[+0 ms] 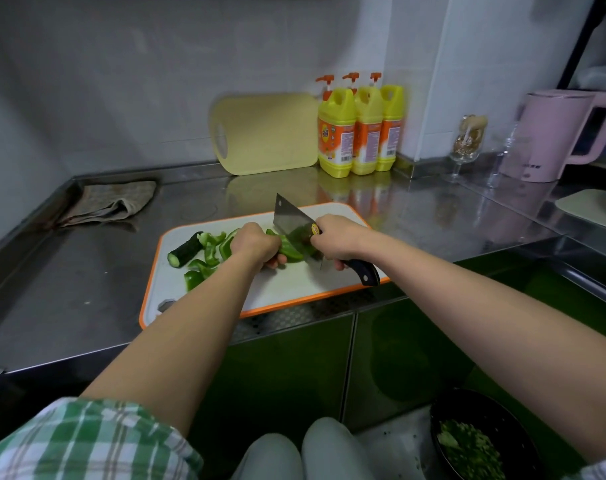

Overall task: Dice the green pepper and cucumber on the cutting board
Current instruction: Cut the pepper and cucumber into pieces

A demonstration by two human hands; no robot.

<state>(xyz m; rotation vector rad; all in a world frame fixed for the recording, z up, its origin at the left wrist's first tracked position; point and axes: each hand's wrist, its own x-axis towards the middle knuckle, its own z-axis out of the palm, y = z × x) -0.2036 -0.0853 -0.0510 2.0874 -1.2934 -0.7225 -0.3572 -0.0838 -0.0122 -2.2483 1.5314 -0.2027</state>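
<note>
A white cutting board (294,285) with an orange rim lies on the steel counter. My left hand (255,245) is curled over a green pepper piece (289,251) and holds it down on the board. My right hand (339,242) grips the dark handle of a cleaver (293,221), whose blade stands against the pepper just right of my left hand. Several cut pepper strips (204,258) lie on the board's left part. Beside them rests a dark cucumber piece (185,250), at the board's left edge.
A folded cloth (111,204) lies at the back left of the counter (69,289). A yellow board (265,133) and three yellow detergent bottles (358,133) stand against the wall. A glass (468,143) and a pink kettle (554,133) are at right. Below right, a black bowl (481,441) holds chopped greens.
</note>
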